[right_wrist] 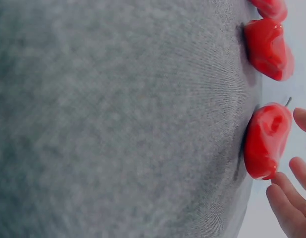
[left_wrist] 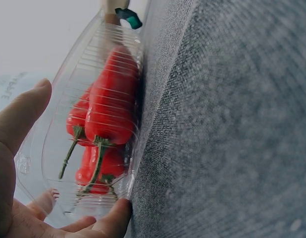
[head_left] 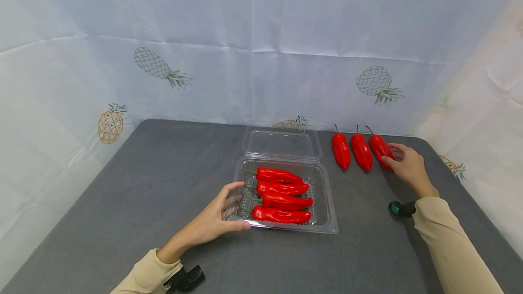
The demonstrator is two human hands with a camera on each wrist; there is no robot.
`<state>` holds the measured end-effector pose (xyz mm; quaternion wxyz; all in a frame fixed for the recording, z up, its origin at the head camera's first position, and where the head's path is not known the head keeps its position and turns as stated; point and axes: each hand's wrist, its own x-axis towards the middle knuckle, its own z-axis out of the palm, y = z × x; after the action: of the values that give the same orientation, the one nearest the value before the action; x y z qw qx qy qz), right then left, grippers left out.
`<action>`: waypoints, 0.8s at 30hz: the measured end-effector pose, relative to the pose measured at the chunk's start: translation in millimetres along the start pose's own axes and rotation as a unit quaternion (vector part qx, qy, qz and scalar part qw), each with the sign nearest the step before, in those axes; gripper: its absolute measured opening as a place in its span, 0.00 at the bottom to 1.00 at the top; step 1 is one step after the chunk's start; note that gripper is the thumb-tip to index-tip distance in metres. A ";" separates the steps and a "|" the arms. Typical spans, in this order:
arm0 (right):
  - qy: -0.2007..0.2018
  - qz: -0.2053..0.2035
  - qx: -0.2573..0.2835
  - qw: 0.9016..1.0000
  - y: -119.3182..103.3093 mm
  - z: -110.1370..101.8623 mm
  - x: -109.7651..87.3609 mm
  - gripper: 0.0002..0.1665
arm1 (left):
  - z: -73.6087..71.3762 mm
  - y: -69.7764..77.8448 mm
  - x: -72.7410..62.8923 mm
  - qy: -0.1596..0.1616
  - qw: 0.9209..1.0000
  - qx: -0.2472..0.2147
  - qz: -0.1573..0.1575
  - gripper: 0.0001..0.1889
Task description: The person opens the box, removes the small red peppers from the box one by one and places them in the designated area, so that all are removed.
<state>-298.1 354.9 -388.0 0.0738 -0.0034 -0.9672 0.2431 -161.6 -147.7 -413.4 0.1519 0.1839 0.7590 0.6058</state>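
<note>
A clear plastic clamshell box (head_left: 333, 221) lies with its lid folded back on the grey table. Inside are several red peppers (head_left: 283, 201) with green stems, stacked in a row, stems to the left. My left hand (head_left: 218, 214) is at the box's left end, thumb along the front corner and fingers against the side wall. At the back right, three more red peppers lie side by side. My right hand (head_left: 406, 164) reaches the rightmost pepper (right_wrist: 268, 141), its fingers and thumb spread around the near end; in the right wrist view a gap shows between thumb and pepper.
The transparent lid (head_left: 282, 143) reaches toward the table's back edge. Left of my right hand lie the middle pepper (head_left: 361, 152) and the left pepper (head_left: 341, 150). A pale cloth with pineapple prints (head_left: 373, 80) hangs behind the grey table (head_left: 163, 171).
</note>
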 end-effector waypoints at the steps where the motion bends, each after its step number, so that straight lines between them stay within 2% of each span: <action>1: -0.002 0.000 0.001 1.000 -0.4 -0.6 -0.5 0.33 | 0.0 0.1 -0.4 0.001 1.000 0.001 -0.003 0.47; 10: -0.009 0.002 0.012 1.000 -7.6 -4.3 -7.0 0.34 | 0.5 1.8 -0.1 0.003 1.000 0.005 -0.012 0.48; 24: 0.025 -0.052 0.026 0.998 -23.5 -1.8 -21.1 0.31 | 0.1 -0.3 -1.2 0.005 1.000 0.006 -0.007 0.48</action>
<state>-276.3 334.1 -378.4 0.1108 0.0427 -0.9572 0.2639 -160.6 -148.2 -413.8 0.1510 0.1766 0.7648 0.6009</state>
